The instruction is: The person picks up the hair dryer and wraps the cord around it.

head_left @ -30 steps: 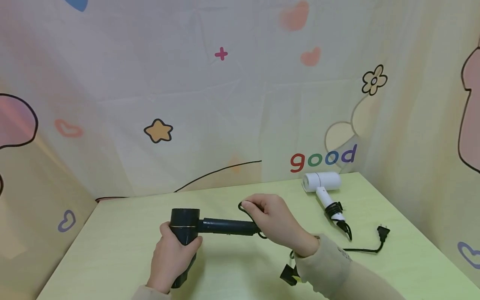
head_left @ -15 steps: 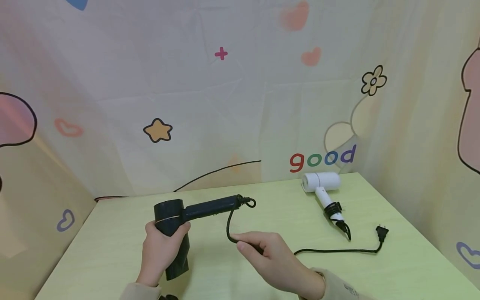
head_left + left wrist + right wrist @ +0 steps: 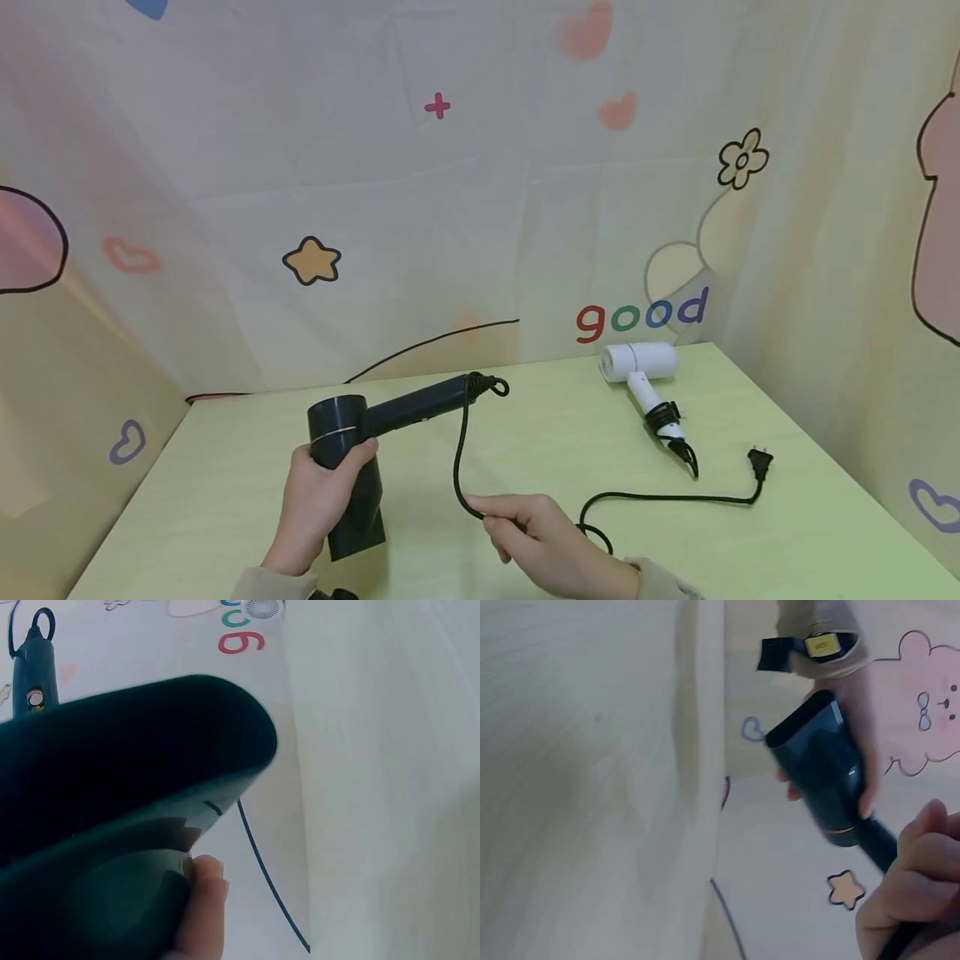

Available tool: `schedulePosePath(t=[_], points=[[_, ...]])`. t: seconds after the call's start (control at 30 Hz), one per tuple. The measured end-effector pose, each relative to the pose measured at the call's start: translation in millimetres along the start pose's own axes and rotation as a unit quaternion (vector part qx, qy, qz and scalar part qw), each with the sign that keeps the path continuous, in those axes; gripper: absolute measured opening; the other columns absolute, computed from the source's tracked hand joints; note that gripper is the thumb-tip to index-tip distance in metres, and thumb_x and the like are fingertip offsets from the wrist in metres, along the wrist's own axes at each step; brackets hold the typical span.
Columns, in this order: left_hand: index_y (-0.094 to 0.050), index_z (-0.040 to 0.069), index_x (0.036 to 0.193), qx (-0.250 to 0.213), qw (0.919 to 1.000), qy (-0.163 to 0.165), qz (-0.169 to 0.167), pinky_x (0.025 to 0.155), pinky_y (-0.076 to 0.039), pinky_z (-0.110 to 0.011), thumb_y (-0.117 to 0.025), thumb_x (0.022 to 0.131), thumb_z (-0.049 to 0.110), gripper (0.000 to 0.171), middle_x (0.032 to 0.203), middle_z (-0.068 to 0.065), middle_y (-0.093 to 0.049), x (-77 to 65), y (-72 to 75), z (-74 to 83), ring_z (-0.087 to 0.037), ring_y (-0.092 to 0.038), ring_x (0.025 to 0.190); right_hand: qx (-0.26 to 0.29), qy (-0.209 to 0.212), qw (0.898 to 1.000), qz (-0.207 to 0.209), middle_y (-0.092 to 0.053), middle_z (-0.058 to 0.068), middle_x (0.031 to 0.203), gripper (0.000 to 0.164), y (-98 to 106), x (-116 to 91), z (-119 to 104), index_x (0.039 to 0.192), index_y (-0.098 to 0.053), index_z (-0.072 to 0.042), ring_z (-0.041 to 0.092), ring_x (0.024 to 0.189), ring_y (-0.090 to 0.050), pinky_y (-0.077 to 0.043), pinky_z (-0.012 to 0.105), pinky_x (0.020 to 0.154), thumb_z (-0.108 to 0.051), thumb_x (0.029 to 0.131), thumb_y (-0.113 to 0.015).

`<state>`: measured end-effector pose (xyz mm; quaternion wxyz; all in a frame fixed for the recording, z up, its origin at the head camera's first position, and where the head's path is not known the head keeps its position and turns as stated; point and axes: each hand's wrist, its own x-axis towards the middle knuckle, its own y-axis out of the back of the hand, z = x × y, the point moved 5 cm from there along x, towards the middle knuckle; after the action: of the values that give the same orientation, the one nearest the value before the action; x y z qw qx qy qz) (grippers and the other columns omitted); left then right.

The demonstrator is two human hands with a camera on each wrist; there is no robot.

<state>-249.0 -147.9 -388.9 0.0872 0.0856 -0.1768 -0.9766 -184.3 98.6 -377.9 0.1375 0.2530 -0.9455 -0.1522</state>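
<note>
A dark navy hair dryer (image 3: 416, 404) hangs over the table in the head view, its handle angled up to the right. My left hand (image 3: 318, 500) grips it round the barrel, thumb on the near side. The flat nozzle (image 3: 142, 750) fills much of the left wrist view, with one fingertip beside it. From the handle's end the black power cord (image 3: 457, 458) drops into my right hand (image 3: 543, 537), which pinches it between thumb and forefinger. The right wrist view shows the curled fingers of the right hand (image 3: 919, 892) with the dryer beyond.
At the back right of the pale table (image 3: 225, 467) lies a white hair dryer (image 3: 641, 362), its black cord (image 3: 663, 417) wrapped round the handle. A two-pin plug (image 3: 760, 462) rests on the table at right, on a cord running towards my right hand. A printed curtain (image 3: 420, 208) stands behind.
The right hand has moved from the handle's end down and towards me, along the cord. The dryer has shifted left and its handle has tilted up. More cord shows by the plug.
</note>
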Motion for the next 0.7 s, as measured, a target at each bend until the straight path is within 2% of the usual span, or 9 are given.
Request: schedulePosePath(t=[0.1,0.17,0.27,0.37,0.5,0.57,0.63,0.7], points=[[-0.022,-0.007,0.133,-0.004,1.0,-0.001,-0.003,0.069,-0.055,-0.039,-0.064,0.083,0.051,0.087,0.116,-0.025,-0.048,-1.6,0.5,2.6,-0.027,-0.064,0.086,0.003,-0.009,1.0,-0.017,-0.058,0.016,0.066,0.035,1.9,5.0,14.4,0.132,-0.054,-0.005,-0.001,0.049,-0.038,-0.033,0.015,0.048,-0.01,0.099,-0.045],[-0.022,-0.007,0.134,-0.004,1.0,0.0,-0.005,0.068,-0.055,-0.039,-0.064,0.083,0.052,0.088,0.116,-0.025,-0.048,-2.9,0.8,4.0,-0.027,-0.064,0.085,0.018,-0.03,0.999,-0.029,-0.061,0.016,0.069,0.034,3.3,8.9,24.0,0.132,-0.054,-0.008,0.0,0.045,-0.036,-0.033,0.015,0.045,-0.01,0.099,-0.046],[-0.022,-0.007,0.134,-0.008,0.9999,0.004,-0.012,0.068,-0.055,-0.04,-0.065,0.082,0.054,0.091,0.117,-0.026,-0.048,-5.1,0.5,5.8,-0.027,-0.064,0.085,0.052,-0.067,0.995,-0.044,-0.065,0.014,0.074,0.034,4.8,15.0,35.8,0.132,-0.055,-0.013,0.004,0.041,-0.034,-0.032,0.017,0.041,-0.012,0.099,-0.047],[-0.02,-0.006,0.136,-0.011,0.9996,0.008,-0.026,0.071,-0.056,-0.043,-0.065,0.081,0.056,0.094,0.119,-0.026,-0.048,-8.1,-0.7,7.5,-0.028,-0.064,0.087,0.082,-0.101,0.99,-0.059,-0.069,0.011,0.084,0.033,6.3,20.7,44.1,0.13,-0.057,-0.015,0.007,0.041,-0.037,-0.034,0.02,0.042,-0.014,0.098,-0.05],[-0.019,-0.007,0.137,-0.001,0.999,0.008,-0.044,0.078,-0.054,-0.049,-0.063,0.081,0.058,0.096,0.122,-0.026,-0.048,-11.1,-2.9,9.1,-0.029,-0.063,0.092,0.109,-0.142,0.98,-0.083,-0.07,0.012,0.105,0.032,8.6,27.3,50.9,0.128,-0.059,-0.01,0.008,0.043,-0.041,-0.035,0.021,0.043,-0.018,0.097,-0.052],[-0.021,-0.007,0.136,0.002,0.9987,0.005,-0.052,0.08,-0.053,-0.051,-0.063,0.082,0.057,0.094,0.122,-0.026,-0.049,-11.6,-3.9,9.1,-0.028,-0.063,0.092,0.109,-0.155,0.977,-0.095,-0.069,0.014,0.109,0.033,10.7,30.4,52.9,0.125,-0.061,-0.005,0.008,0.043,-0.042,-0.036,0.02,0.043,-0.02,0.097,-0.054],[-0.022,-0.007,0.136,0.003,0.9982,0.0,-0.06,0.081,-0.053,-0.052,-0.064,0.083,0.055,0.091,0.121,-0.026,-0.05,-12.2,-4.7,8.7,-0.027,-0.063,0.092,0.097,-0.166,0.976,-0.103,-0.071,0.013,0.104,0.032,13.1,33.3,54.9,0.12,-0.064,-0.003,0.007,0.044,-0.042,-0.037,0.019,0.043,-0.021,0.096,-0.055],[-0.023,-0.007,0.135,0.001,0.9976,-0.005,-0.069,0.081,-0.053,-0.051,-0.064,0.083,0.053,0.089,0.121,-0.026,-0.051,-12.5,-5.2,8.0,-0.025,-0.064,0.091,0.078,-0.174,0.976,-0.107,-0.072,0.012,0.09,0.029,16.1,35.9,56.7,0.112,-0.068,-0.002,0.007,0.043,-0.042,-0.037,0.019,0.042,-0.022,0.094,-0.057]])
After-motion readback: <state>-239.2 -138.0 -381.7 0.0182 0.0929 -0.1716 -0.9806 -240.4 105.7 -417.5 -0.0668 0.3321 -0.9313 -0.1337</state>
